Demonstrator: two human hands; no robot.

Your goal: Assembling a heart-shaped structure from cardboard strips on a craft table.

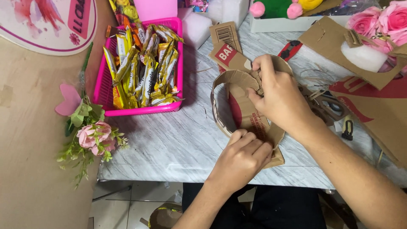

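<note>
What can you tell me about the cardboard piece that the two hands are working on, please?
The cardboard piece is brown, bent into a curved strip forming a loop over a flat base, with red print on parts. It lies on the grey marble-look table. The right hand pinches its upper edge; the left hand presses its lower end.

Gold-yellow snack wrappers [144, 63] in pink basket [180, 63], perhaps round pink-white sign [46, 29] top-left

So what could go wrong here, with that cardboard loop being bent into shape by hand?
The cardboard strip could crease or spring open, since only the left hand and right hand hold its ends. The scissors lie right under the right wrist and might get knocked. The pink basket of snack bars looks safely apart.
</note>
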